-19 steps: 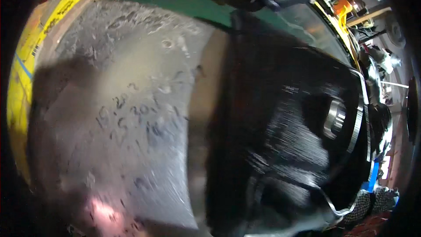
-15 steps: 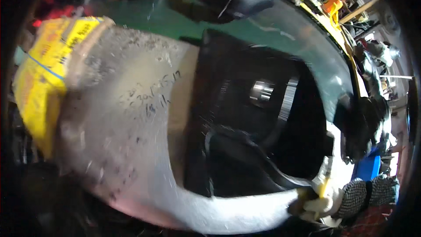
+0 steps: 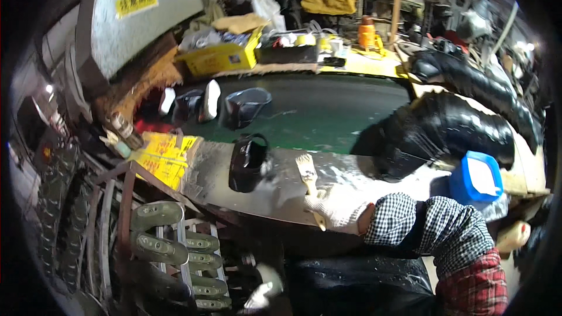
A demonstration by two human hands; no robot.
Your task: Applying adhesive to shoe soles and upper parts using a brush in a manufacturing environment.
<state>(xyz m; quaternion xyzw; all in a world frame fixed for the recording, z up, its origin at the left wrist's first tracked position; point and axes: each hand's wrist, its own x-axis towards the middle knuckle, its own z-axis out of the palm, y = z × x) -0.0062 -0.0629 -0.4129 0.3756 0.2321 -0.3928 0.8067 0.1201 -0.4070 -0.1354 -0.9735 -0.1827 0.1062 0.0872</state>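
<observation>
Your view has pulled back since the earlier frame, so the hollow black piece [image 3: 240, 171] shows much smaller. It stands toward the left end of the tabletop [image 3: 266, 199], near the yellow pack [image 3: 167, 155]. Your gloved right hand [image 3: 339, 206] is at the near edge, fingers closed around a brush [image 3: 306, 169], bristles toward the far edge. Your left hand [image 3: 268, 284] seems the blurred white shape below the near edge; I cannot tell how its fingers stand.
</observation>
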